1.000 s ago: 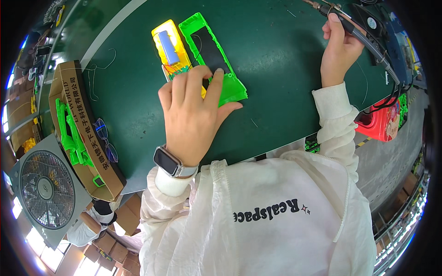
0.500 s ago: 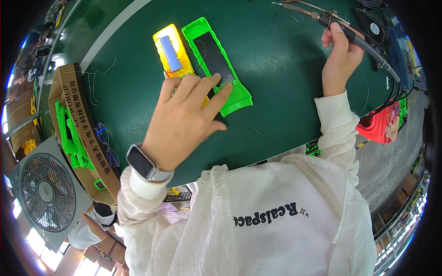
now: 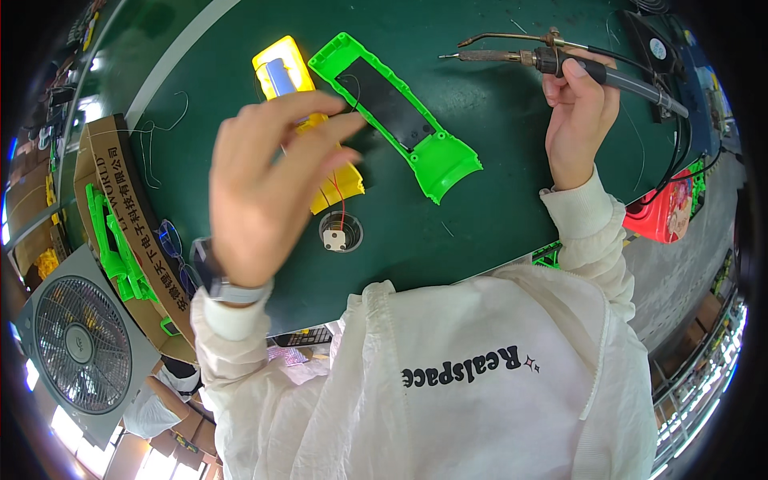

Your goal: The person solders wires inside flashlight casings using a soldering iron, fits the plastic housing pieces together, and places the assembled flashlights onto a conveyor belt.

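In my right hand (image 3: 582, 112) is a soldering iron (image 3: 632, 82) with a thin metal feed tube along it, its tip pointing left. My left hand (image 3: 268, 176), blurred by motion, reaches over a yellow plastic casing (image 3: 342, 186), fingers stretched out and apart. A blue cylindrical battery (image 3: 280, 78) lies in that casing, partly behind the hand. Close to the fingertips is a green plastic casing (image 3: 448, 164) with a black panel (image 3: 388, 110) and a thin dark wire. Red and dark wires run from the yellow casing to a small white part (image 3: 334, 240) over a round hole in the table.
On the left stand a cardboard box (image 3: 120, 180) of green plastic parts and a grey fan (image 3: 80, 344). Glasses (image 3: 172, 244) lie beside the box. A dark iron stand (image 3: 652, 48) and cables are at the far right, with a red stool (image 3: 664, 212) below.
My left hand has lifted off the green casing and moved left. The green casing has shifted and turned slightly, uncovering the small white part. The soldering iron has moved left and lower.
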`<state>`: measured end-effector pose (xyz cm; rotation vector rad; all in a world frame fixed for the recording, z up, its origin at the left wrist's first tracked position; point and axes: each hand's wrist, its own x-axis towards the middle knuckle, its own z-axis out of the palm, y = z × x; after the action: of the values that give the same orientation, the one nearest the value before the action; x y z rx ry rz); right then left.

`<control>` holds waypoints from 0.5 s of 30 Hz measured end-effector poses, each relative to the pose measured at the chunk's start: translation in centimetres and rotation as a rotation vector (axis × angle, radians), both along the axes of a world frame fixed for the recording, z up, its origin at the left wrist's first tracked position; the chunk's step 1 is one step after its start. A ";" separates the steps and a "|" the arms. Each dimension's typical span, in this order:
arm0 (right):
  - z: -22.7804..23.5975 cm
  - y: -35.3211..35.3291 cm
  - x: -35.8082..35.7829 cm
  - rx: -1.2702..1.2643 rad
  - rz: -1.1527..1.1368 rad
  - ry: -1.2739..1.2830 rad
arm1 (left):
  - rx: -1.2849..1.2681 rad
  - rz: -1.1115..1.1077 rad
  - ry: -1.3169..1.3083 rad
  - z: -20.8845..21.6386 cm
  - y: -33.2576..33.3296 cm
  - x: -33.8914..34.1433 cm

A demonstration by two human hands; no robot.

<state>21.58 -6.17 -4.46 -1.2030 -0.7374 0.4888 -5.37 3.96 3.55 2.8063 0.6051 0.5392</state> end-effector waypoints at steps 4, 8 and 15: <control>-0.1 0.2 0.2 0.004 -0.025 0.016 | 0.045 -0.221 0.038 -0.1 1.2 -1.5; 0.5 -0.6 -1.3 0.007 0.014 0.055 | 0.074 -0.336 0.103 -0.5 1.5 -1.7; 0.9 -2.3 -3.4 0.056 0.023 0.118 | 0.062 -0.412 0.050 -1.0 2.4 -1.1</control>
<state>18.19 -8.43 -3.58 -1.1049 -0.6601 0.5503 -6.50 6.37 2.51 2.8906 0.0096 0.4105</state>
